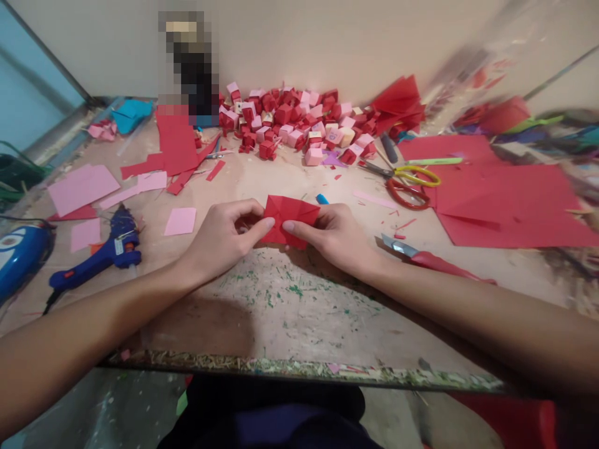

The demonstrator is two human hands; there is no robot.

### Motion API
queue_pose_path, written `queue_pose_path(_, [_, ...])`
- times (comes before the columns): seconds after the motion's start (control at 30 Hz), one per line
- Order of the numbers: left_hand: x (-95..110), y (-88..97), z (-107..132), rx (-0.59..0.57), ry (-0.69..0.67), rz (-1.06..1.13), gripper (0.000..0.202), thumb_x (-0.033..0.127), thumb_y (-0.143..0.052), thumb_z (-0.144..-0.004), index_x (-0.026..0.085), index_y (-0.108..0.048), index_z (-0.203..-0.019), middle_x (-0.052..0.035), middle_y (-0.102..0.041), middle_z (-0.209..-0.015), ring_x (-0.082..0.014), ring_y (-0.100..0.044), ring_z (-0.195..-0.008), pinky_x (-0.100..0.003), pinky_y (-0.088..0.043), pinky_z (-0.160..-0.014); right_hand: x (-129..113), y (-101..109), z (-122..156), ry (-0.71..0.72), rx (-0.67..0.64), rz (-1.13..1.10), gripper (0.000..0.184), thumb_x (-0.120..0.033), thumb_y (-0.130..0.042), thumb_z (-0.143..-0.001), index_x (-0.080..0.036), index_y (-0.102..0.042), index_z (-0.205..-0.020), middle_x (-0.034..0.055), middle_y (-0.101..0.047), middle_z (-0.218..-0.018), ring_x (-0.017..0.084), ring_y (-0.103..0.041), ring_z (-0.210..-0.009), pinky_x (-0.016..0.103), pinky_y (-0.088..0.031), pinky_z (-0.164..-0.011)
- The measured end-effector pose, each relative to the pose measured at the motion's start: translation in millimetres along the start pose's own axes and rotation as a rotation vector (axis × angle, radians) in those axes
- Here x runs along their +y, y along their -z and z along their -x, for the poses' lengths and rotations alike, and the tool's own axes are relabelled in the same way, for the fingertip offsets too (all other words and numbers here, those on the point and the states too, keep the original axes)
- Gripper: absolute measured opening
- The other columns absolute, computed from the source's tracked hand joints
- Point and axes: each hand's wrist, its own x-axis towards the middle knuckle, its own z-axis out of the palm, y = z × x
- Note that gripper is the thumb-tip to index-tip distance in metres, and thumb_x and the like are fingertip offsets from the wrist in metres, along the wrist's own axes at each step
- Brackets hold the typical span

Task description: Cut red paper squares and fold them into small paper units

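A: Where is your work, and how are you holding it?

B: The red folded paper (294, 213) is pinched between you on both sides, above the middle of the table (299, 305). Your left hand (229, 234) grips its left end and your right hand (334, 236) its right, both thumbs pressed on the near face. The hands are close but don't touch; most of your fingers behind the sheet are hidden.

A: So what could spoil it for you?

B: Uneven pressure, I'd say. If one thumb pushes harder than the other, you may skew a crease — or, with a sharp pull outward, tear the sheet along a fold.

A: Anything around you to watch?

B: The knife (433, 260) looks the worst of it. Its blade is bare, its tip points toward your right hand, and its handle lies just beside your right forearm (444, 296). A careless sweep of that arm could nudge it or cut you. On your other side, the glue gun (112, 246) lies beyond your left forearm (126, 302) — you can't tell by looking whether it's hot, so brushing the nozzle might burn you.
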Motion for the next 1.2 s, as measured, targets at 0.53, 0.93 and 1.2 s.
queue_pose_path(0.53, [-6.8,0.1,3.7,-0.106,-0.013,0.065,0.014,0.031,-0.071,-0.096,0.021,-0.064,-0.101,-0.0028,-0.072,-0.093,-0.0139,-0.067,-0.076,-0.025,-0.054,-0.064,-5.3,1.6,-0.6,0.052,0.035,-0.053,0.028,-0.035,-0.086,-0.084,-0.016,-0.070,-0.072,-0.0014,-0.065,-0.070,0.011,-0.053,-0.063,0.026,-0.042,-0.059])
queue_pose_path(0.93, [-8.9,8.1,2.0,-0.058,-0.530,-0.347,0.035,0.019,-0.080,-0.089,0.037,-0.074,-0.117,0.0015,-0.041,-0.164,-0.0346,-0.057,-0.136,-0.052,-0.058,-0.105,5.3,4.6,-3.1,0.122,0.002,-0.202,0.016,-0.025,-0.077,-0.087,-0.014,-0.069,-0.077,0.0031,-0.069,-0.074,0.013,-0.058,-0.067,0.026,-0.045,-0.058])
queue_pose_path(1.2, [-11.3,15.6,5.6,-0.087,-0.652,-0.458,0.039,0.023,-0.089,-0.086,0.043,-0.077,-0.118,0.0067,-0.041,-0.169,-0.0322,-0.057,-0.139,-0.054,-0.054,-0.113,9.5,5.9,-5.5,0.097,-0.008,-0.180,0.023,-0.030,-0.079,-0.087,-0.012,-0.071,-0.074,0.0064,-0.072,-0.075,0.014,-0.057,-0.065,0.025,-0.045,-0.052])
